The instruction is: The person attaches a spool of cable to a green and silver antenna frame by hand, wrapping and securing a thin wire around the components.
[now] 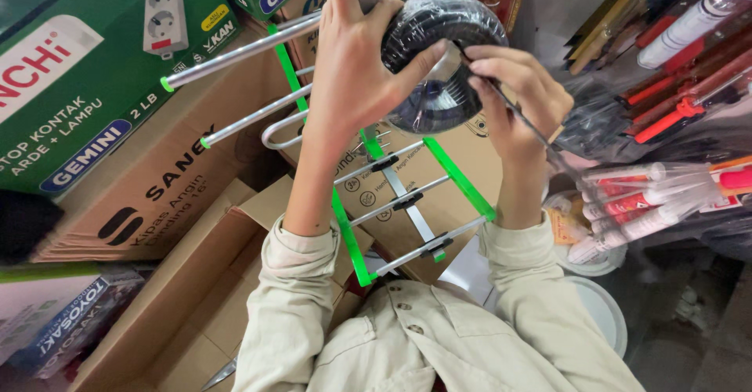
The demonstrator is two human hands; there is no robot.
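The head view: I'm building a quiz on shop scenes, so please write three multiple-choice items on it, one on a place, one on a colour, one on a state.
1. Where is the black cable coil?
A. Held up between both hands
B. Lying on a cardboard box
C. Hanging from a shelf

2. What colour are the plastic strips on the metal antenna?
A. Red
B. Green
C. Blue

3. How does the left hand stand?
A. Flat and open on a box
B. Closed in a grip on the coil's rim
C. Tucked in a sleeve

Answers:
1 A, as the left hand and right hand both meet the coil above the antenna.
2 B, as bright green strips run along the rods.
3 B, as thumb and fingers wrap the coil.
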